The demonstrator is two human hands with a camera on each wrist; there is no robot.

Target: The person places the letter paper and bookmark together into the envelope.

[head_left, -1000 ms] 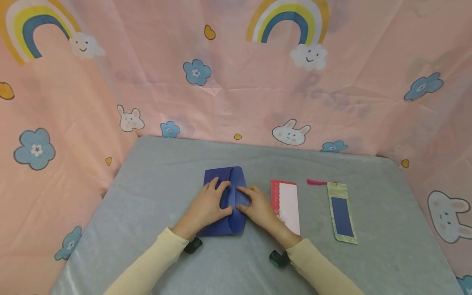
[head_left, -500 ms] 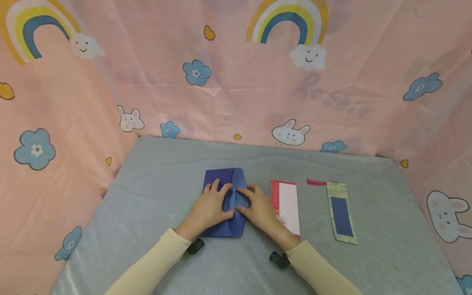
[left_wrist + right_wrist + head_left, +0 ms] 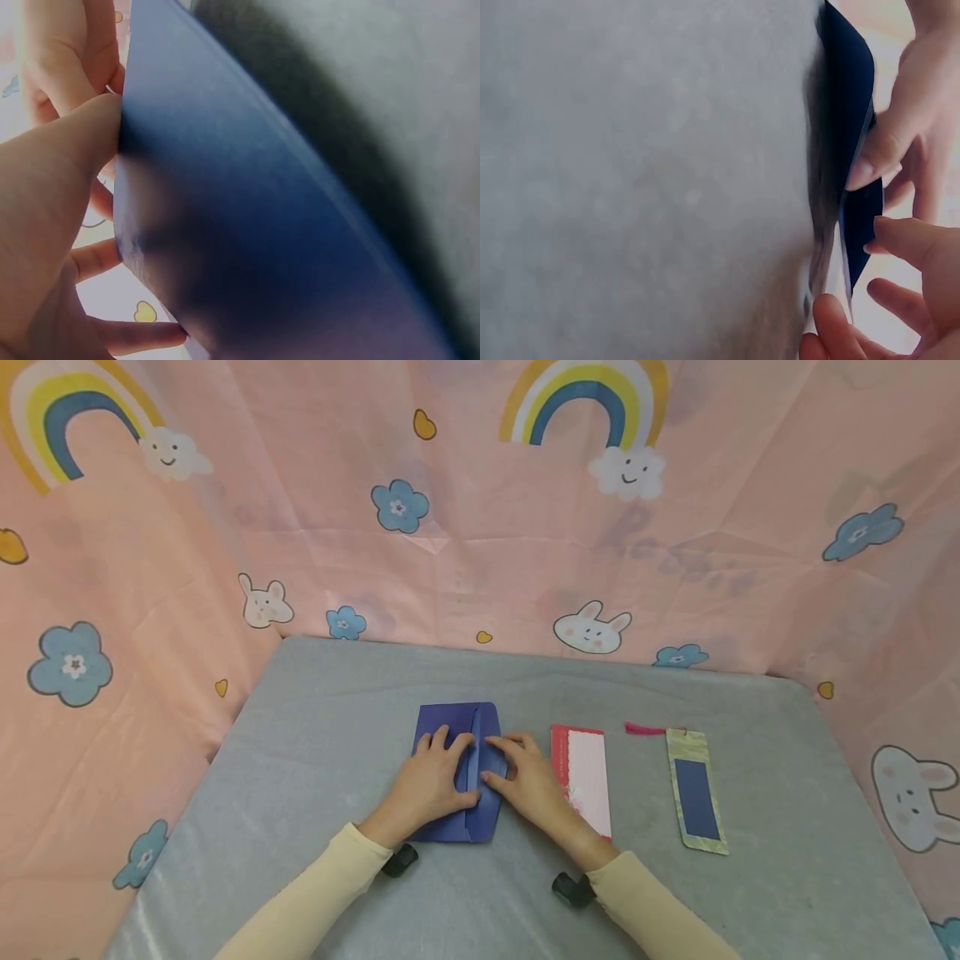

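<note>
A dark blue envelope [image 3: 442,717] lies on the grey-covered table, its lighter flap [image 3: 489,818] spread toward the right. Across the envelope's body rests my left hand [image 3: 423,785], fingers spread, with thumb and index tip by the crease beside the flap. My right hand [image 3: 532,783] touches the flap with its thumb and index tip, which stand apart. In the left wrist view the envelope [image 3: 247,180] fills the middle and hides part of the fingertips. From the right wrist the envelope [image 3: 851,90] appears edge-on, with my right fingers [image 3: 831,322] beside its lower end.
Right of the envelope lies a red and white card [image 3: 587,777], partly behind my right forearm. Farther right is a green and blue bookmark [image 3: 696,797] with a pink tassel [image 3: 643,728]. A pink patterned cloth [image 3: 465,560] hangs behind the grey tabletop [image 3: 337,718].
The envelope and my left hand have shifted slightly to the right. My right thumb and index tip have moved a little up along the flap. Card and bookmark have stayed put.
</note>
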